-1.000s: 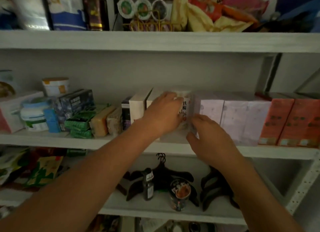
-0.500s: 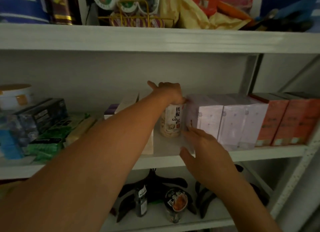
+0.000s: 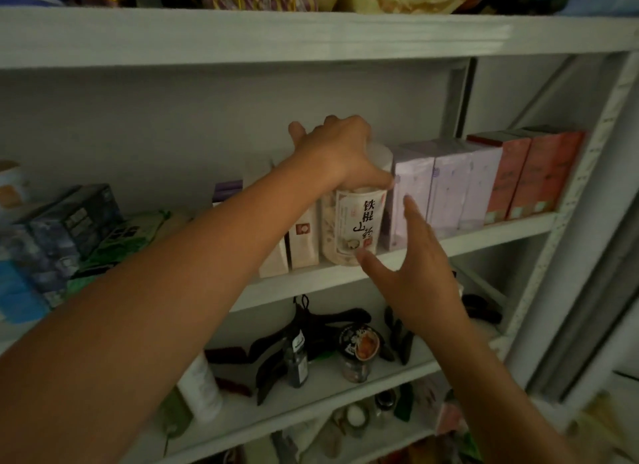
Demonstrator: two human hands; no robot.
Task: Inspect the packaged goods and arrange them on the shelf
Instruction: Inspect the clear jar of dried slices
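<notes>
With the left grip [image 3: 340,152] clasped over the top of the labelled jar [image 3: 352,221], which sits on the middle shelf [image 3: 311,285] between a cream box [image 3: 304,237] and lilac boxes [image 3: 415,194], the released right grip [image 3: 415,273] should steady its base as it slides back, label forward.

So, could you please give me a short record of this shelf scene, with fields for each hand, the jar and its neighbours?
Left hand: grip round the top of the jar
Right hand: open, fingers straight, at the jar's lower right; contact unclear
Jar position: upright on the middle shelf, label facing the camera
Left of jar: pale cartons
Right of jar: lilac boxes, then orange boxes
Shelf below: black hangers, small dark bottle
</notes>
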